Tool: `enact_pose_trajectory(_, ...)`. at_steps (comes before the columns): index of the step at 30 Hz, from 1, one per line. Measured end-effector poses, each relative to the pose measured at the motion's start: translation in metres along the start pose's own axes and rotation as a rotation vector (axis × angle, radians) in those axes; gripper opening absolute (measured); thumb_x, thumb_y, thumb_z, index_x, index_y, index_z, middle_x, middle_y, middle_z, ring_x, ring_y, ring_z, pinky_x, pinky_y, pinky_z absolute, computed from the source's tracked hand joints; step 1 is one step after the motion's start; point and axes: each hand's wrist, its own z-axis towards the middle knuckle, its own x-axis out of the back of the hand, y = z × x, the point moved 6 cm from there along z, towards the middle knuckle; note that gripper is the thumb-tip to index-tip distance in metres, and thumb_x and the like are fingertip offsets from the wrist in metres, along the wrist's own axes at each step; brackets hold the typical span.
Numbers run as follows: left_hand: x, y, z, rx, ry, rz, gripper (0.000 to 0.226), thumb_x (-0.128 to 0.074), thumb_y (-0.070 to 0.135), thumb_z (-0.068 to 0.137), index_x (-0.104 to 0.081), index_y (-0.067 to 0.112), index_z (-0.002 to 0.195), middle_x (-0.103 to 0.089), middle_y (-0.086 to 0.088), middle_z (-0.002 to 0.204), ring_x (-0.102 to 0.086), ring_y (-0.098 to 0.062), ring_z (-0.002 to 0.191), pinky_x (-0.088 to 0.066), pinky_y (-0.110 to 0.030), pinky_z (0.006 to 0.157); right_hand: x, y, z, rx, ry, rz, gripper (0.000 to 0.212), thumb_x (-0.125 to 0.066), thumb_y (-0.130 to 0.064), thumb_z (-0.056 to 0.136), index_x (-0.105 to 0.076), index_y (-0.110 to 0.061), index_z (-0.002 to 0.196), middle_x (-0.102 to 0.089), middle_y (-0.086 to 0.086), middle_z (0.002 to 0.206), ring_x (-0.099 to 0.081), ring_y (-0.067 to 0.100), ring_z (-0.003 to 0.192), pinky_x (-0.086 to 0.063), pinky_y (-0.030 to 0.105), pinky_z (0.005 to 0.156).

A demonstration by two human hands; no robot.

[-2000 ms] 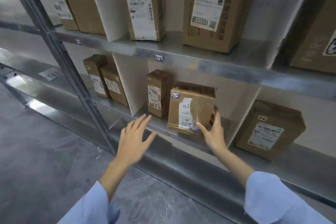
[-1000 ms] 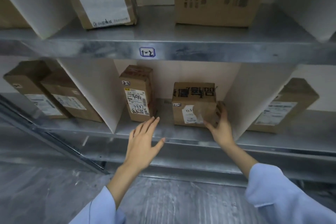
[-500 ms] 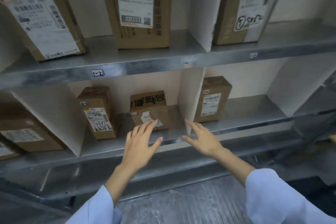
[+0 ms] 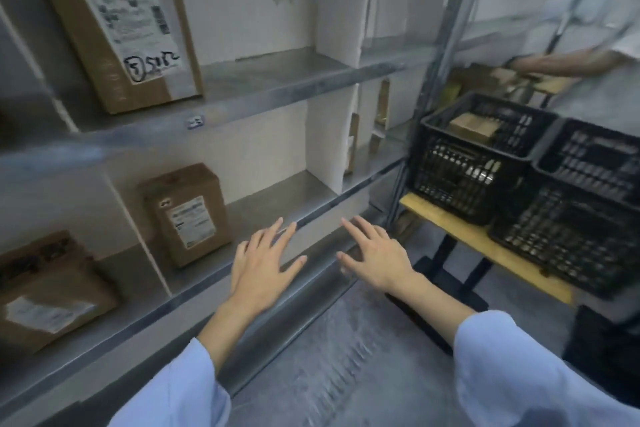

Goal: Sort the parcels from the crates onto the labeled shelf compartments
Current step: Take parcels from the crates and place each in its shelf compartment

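Observation:
My left hand [image 4: 263, 263] and my right hand [image 4: 375, 255] hover in front of the lower shelf edge [image 4: 311, 215], fingers spread, holding nothing. A brown parcel with a white label [image 4: 188, 215] stands in the lower compartment just left of my left hand. Another parcel [image 4: 45, 295] lies in the compartment at far left. On the upper shelf a tall box marked with handwriting [image 4: 117, 24] leans against the wall. At right, a black crate [image 4: 478, 156] holds a small cardboard parcel [image 4: 472, 126].
A second black crate [image 4: 575, 215] sits beside the first on a yellow-topped stand [image 4: 485, 243]. White dividers [image 4: 325, 135] split the shelves. A metal upright [image 4: 440, 55] ends the rack. Another person's arm [image 4: 568, 62] reaches over boxes at far right.
My right hand let go of the parcel in compartment 2-2 and pulled back. The view swung right along the rack, bringing the crates into sight. Both hands stay empty.

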Motion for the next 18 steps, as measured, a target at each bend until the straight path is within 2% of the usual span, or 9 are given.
enact_pose_trajectory(5,-0.029,0.12,0.055,-0.109,-0.011,-0.031,0.088,-0.001,0.077,0.077,-0.016,0.039,0.155,-0.014,0.01,0.163,-0.02,-0.014,0.146,-0.016,-0.037,0.114,0.042,0.128,-0.028,-0.128,0.06,-0.014,0.072,-0.033,-0.065,0.097,-0.006,-0.037,0.157,-0.01,-0.003,0.166,-0.022,0.027,0.146,-0.037,0.044,0.109)
enact_pose_trajectory(10,-0.05,0.233,0.107,-0.233,-0.007,-0.025,0.086,-0.002,0.076,0.078,-0.012,0.04,0.155,-0.013,0.01,0.163,-0.021,-0.015,0.145,-0.02,-0.038,0.114,0.082,0.243,-0.054,-0.263,0.134,-0.032,0.072,-0.036,-0.064,0.097,-0.008,-0.037,0.157,-0.012,-0.004,0.165,-0.025,0.027,0.145,-0.037,0.042,0.107)
enact_pose_trajectory(18,-0.067,0.344,0.186,-0.362,0.008,-0.05,0.084,-0.008,0.075,0.081,-0.016,0.038,0.155,-0.02,0.007,0.162,-0.022,-0.018,0.145,-0.019,-0.04,0.115,0.125,0.356,-0.062,-0.384,0.214,0.013,0.07,-0.039,-0.059,0.098,-0.008,-0.036,0.157,-0.014,-0.002,0.165,-0.02,0.027,0.148,-0.036,0.046,0.111)
